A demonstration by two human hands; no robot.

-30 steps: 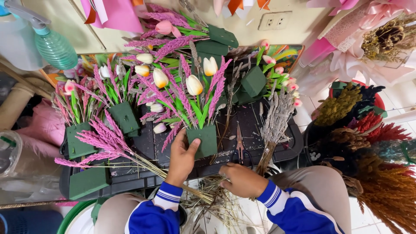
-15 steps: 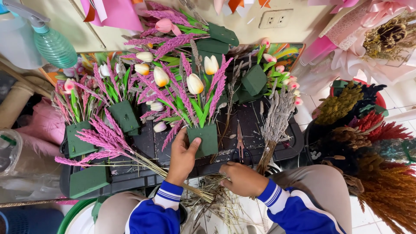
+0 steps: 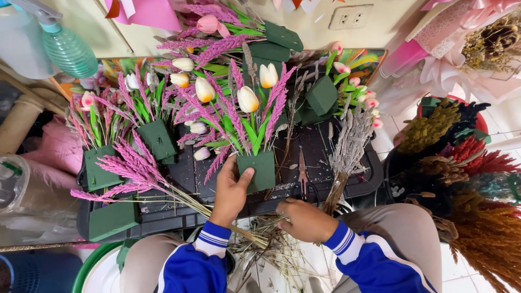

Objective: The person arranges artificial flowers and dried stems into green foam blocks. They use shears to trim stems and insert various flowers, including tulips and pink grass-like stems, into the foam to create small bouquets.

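My left hand (image 3: 230, 190) grips the side of a green foam block (image 3: 260, 169) that carries cream tulips (image 3: 248, 99) and purple-pink plume stems (image 3: 234, 116). The block stands on a black tray (image 3: 179, 217) in front of me. My right hand (image 3: 305, 219) rests low on the tray's front edge, fingers curled beside the handles of a pair of scissors (image 3: 302, 174); whether it holds anything is unclear. A bundle of grey dried lavender (image 3: 347, 149) lies just right of that hand. Both sleeves are blue and white.
More foam blocks with tulips and plumes stand at left (image 3: 99, 168), middle (image 3: 156, 138) and back (image 3: 282, 38). Loose purple plumes (image 3: 130, 171) lie on the tray. Dried coloured grasses (image 3: 477, 184) fill the right. A spray bottle (image 3: 68, 49) hangs at top left. Cut stems (image 3: 271, 249) litter the floor.
My right hand has shifted slightly along the tray's front edge towards the scissors. My left hand stays on the foam block.
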